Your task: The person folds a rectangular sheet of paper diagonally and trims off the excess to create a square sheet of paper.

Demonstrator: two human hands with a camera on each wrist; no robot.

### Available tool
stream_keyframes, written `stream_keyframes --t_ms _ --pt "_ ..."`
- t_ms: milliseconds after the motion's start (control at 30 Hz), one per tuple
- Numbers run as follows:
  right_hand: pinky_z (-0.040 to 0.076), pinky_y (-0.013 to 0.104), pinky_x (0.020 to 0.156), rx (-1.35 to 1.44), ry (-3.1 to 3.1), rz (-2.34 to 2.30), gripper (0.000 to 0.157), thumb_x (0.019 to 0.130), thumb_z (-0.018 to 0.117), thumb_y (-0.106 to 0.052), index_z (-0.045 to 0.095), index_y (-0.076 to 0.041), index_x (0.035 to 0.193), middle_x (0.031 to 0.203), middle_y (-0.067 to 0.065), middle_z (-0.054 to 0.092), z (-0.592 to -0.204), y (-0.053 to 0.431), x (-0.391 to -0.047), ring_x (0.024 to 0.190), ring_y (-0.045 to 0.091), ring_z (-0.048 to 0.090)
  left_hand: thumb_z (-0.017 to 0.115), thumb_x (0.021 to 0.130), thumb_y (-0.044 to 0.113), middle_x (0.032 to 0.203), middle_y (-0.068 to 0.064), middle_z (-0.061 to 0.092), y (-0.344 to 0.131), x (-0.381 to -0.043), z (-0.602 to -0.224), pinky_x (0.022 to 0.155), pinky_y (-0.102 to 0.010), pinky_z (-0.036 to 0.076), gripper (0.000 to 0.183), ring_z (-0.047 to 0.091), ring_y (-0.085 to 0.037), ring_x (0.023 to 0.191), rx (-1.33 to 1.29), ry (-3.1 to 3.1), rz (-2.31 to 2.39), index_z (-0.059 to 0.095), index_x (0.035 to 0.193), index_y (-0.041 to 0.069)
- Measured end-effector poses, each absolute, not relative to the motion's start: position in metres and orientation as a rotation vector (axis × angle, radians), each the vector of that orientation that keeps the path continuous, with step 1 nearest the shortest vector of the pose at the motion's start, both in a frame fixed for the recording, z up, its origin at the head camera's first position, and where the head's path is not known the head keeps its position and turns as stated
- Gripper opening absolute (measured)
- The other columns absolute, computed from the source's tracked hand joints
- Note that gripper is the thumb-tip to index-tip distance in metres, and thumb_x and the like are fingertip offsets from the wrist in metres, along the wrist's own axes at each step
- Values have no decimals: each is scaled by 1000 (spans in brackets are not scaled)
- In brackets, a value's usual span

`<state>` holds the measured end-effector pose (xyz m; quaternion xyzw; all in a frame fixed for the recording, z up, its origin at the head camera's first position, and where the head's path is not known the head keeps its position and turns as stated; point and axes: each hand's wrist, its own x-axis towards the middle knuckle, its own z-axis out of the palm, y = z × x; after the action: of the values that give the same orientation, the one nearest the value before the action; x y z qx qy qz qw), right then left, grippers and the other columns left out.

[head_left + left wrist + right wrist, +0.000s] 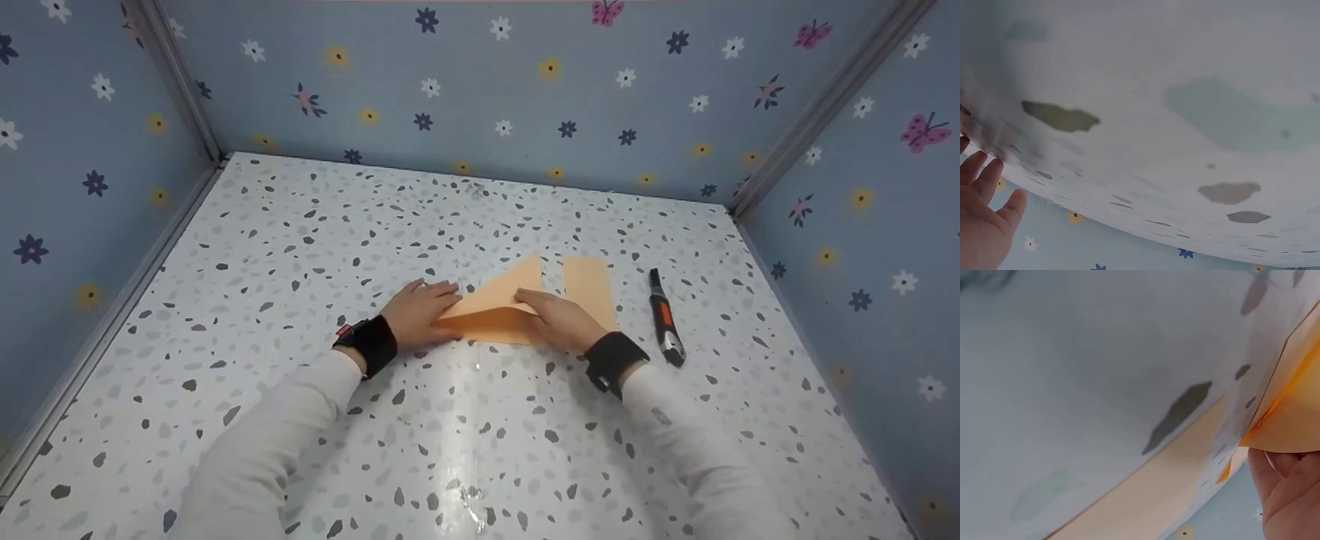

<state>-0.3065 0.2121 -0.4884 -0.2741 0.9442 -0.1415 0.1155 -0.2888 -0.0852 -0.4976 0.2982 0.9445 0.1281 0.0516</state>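
Observation:
A sheet of light orange paper (502, 291) lies on the table, partly folded over, its upper layer raised toward the near side and its far corner pointed. My right hand (564, 321) pinches the raised layer near its right end; in the right wrist view the fingers of that hand (1292, 495) are at the paper's edge, partly hidden by it. At the paper's left tip, my left hand (420, 311) rests with its fingers extended. The left wrist view shows this hand (985, 225) at the lower left, and no paper appears there.
Just right of the folded sheet lies a separate orange paper strip (589, 281), partly behind the right hand. Farther right is a black and orange utility knife (665, 319). Flowered blue panels (480, 90) enclose the speckled white table (337, 225) at the back and sides.

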Motion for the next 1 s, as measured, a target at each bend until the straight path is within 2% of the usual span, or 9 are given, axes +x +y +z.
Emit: stream_keyframes --t_ms 200,467,633,900,1000 --pt "30 46 129 -765 2780 -459 49 108 46 -15 42 -14 156 165 9 40 -486 213 -307 154 28 39 70 96 28 151 -12 58 -87 -294 -492 128 -59 26 53 52 -30 144 928 2905 495 58 143 9" --pt "29 46 129 -778 2792 -482 51 109 48 -19 39 -14 158 166 8 39 -482 213 -306 154 28 39 68 91 -6 128 -11 73 -88 -296 -478 122 -53 40 44 67 -30 124 1062 3044 699 66 133 8" --pt "30 47 129 -835 2783 -495 51 109 47 -17 37 -11 159 166 11 39 -480 214 -305 153 31 40 65 91 -8 128 -12 73 -91 -293 -470 117 -46 47 40 68 -31 123 1202 3194 663 68 129 6" --pt "31 47 128 -819 2795 -488 49 110 44 -18 39 -15 158 165 9 40 -480 214 -306 152 30 41 61 95 -8 128 -9 75 -97 -297 -461 111 -40 53 39 71 -26 120 1326 3348 531 71 129 9" --pt "32 48 127 -825 2796 -496 48 110 44 -20 40 -14 157 164 10 42 -480 213 -306 152 31 43 64 94 -6 125 -8 76 -98 -299 -457 108 -38 55 36 72 -25 119 1431 3389 485 74 124 10"
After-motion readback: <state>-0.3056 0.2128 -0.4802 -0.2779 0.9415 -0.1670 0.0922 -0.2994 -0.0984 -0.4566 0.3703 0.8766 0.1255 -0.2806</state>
